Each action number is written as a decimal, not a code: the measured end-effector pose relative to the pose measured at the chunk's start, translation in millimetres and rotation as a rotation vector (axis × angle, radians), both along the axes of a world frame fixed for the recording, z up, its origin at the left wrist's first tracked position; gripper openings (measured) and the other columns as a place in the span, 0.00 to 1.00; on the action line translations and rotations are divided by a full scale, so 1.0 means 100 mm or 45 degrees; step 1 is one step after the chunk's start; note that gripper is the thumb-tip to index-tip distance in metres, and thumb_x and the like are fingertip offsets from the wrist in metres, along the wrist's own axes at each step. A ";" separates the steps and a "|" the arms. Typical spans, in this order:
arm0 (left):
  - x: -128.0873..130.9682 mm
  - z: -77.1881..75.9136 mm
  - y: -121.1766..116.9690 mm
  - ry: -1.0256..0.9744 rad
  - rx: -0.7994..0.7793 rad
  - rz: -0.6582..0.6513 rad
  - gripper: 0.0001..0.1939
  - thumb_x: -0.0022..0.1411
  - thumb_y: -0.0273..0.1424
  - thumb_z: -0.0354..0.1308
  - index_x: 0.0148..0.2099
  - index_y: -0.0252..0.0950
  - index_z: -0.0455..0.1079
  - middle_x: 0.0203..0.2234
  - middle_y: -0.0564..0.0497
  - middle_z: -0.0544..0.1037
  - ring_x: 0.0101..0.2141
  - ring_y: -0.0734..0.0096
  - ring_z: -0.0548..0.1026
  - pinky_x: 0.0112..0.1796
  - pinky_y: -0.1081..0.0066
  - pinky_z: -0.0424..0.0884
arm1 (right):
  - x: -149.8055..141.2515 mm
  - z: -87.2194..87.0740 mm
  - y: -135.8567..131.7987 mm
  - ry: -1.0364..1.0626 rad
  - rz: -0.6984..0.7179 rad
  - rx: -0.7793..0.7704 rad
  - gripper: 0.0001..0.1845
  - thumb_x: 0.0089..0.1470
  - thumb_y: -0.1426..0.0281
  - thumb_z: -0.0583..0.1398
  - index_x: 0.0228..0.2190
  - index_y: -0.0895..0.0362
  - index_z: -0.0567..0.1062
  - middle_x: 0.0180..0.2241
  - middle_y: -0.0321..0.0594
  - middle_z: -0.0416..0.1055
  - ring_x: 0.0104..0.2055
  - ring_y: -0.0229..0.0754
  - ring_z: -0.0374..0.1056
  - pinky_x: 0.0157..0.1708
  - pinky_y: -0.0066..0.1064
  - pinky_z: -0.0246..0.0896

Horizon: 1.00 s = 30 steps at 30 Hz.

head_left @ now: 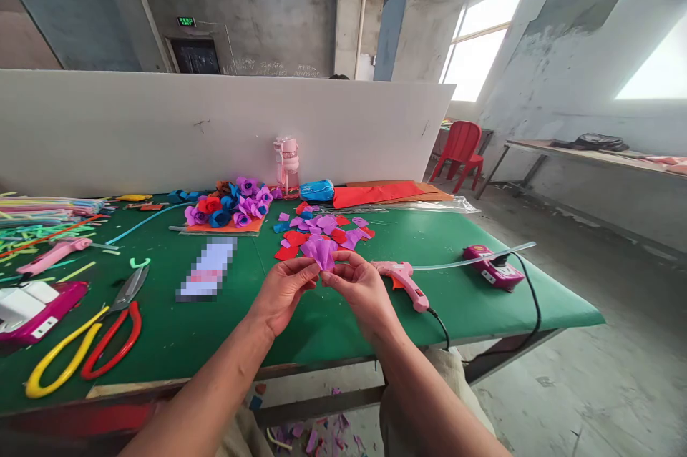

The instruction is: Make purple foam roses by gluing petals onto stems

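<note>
Concrete wall (290, 13) in bkgd; white board (343, 121) stands across far side of work area. Green table (456, 228) in front of it, items spread w/o fixed order. Scissors (115, 305) at L. end, blades parted, nobody holding them. Loose petals (322, 222), purple, red & blue, heaped mid-table just past the hands. Paper flowers (230, 203) grouped to L. of heap, on an orange sheet. Glue gun (408, 282) lies on its side just R. of the hands, clear stick projecting from it.

L. hand (284, 289): thumb & fingers pinched on petal. R. hand (357, 289): same, from opp. side. Petal (320, 252), purple, is held btwn the two, fanned upward above the table, nr edge of heap.

Judged: step in hand is shaping a single petal by fingertip. Next move calls for light, even pressure, L. & R.; paper looks thin & prob. creases or tears if pulled hard. Glue on petal: can't tell.
</note>
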<state>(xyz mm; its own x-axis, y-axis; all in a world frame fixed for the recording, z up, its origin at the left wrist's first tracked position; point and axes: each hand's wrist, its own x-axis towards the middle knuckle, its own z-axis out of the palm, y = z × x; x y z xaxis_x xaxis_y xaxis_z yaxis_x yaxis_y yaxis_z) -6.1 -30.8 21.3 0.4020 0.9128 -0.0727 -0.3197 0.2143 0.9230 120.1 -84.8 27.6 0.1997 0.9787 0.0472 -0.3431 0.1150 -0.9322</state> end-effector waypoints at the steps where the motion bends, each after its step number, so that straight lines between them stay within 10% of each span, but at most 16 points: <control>1: 0.00 0.00 0.00 -0.003 -0.006 0.003 0.11 0.40 0.33 0.70 0.28 0.33 0.77 0.23 0.50 0.76 0.26 0.76 0.69 0.30 0.75 0.64 | 0.00 0.00 0.00 0.000 -0.005 -0.001 0.22 0.34 0.66 0.70 0.33 0.57 0.71 0.23 0.34 0.74 0.26 0.37 0.69 0.32 0.30 0.62; 30: 0.05 0.07 -0.07 0.032 0.044 0.211 0.12 0.40 0.34 0.69 0.29 0.34 0.77 0.23 0.52 0.76 0.27 0.76 0.68 0.31 0.73 0.62 | -0.08 -0.07 0.02 0.017 -0.083 0.017 0.20 0.35 0.66 0.70 0.33 0.57 0.72 0.25 0.34 0.74 0.29 0.38 0.70 0.32 0.29 0.63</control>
